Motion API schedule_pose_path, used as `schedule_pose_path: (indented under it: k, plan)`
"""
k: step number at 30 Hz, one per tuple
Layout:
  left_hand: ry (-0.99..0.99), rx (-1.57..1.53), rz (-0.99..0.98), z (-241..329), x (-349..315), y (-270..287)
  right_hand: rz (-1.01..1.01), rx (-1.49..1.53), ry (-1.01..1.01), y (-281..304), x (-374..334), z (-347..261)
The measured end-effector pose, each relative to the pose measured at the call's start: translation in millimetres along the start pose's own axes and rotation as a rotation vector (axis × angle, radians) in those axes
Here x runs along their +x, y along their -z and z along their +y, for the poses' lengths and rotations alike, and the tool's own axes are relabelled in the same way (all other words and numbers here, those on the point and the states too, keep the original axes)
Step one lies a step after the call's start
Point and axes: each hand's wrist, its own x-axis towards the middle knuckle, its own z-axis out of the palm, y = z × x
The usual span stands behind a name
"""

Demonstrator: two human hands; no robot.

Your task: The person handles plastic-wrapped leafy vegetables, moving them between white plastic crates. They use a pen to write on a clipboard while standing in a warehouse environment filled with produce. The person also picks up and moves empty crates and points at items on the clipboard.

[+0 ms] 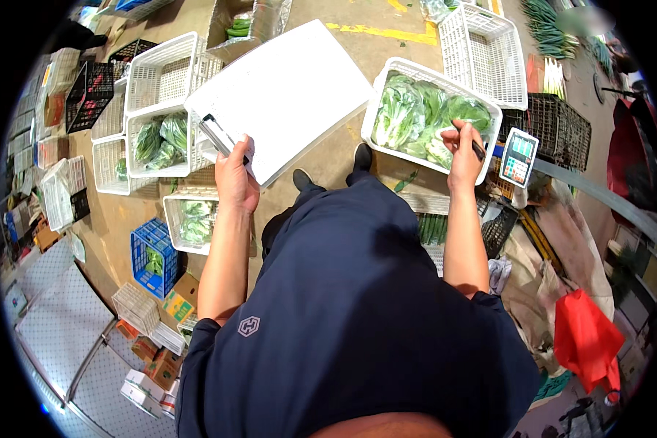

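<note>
My left hand (236, 179) is closed on the clip end of a clipboard (215, 136). A large white sheet of paper (288, 95) lies on the board, tilted up toward the right. My right hand (463, 155) has its fingers curled round a dark pen (479, 150), apart from the paper. Beneath that hand is a white plastic crate (417, 160) with bagged leafy greens (398, 113) inside. Just right of it stands a scale's display with a keypad (519, 158).
On the left, white crates (160, 73) and a blue crate (155, 257) stand on the floor, several holding greens. An open cardboard box (226, 45) is at the top. A white crate (482, 55) and a black crate (558, 131) sit at the right, above a red cloth (585, 339).
</note>
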Motion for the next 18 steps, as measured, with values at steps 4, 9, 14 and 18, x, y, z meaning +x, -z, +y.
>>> schedule_pose_path:
  k: [4,9,14,18]
  plan:
    - [0.006,-0.006,0.049,-9.7,-13.9,-24.4,-0.068,-0.093,0.115,-14.1,42.3,-23.7]
    - [-0.027,0.09,0.117,-28.5,-5.3,-23.4,-0.088,-0.194,0.193,-15.7,54.6,-22.3]
    - [0.106,0.019,-0.023,-21.5,-21.1,-63.5,-0.149,-0.024,0.161,-15.1,36.1,-15.9]
    - [0.128,0.092,-0.073,-27.7,-11.2,-82.2,-0.212,0.032,0.293,-8.6,22.2,-34.7]
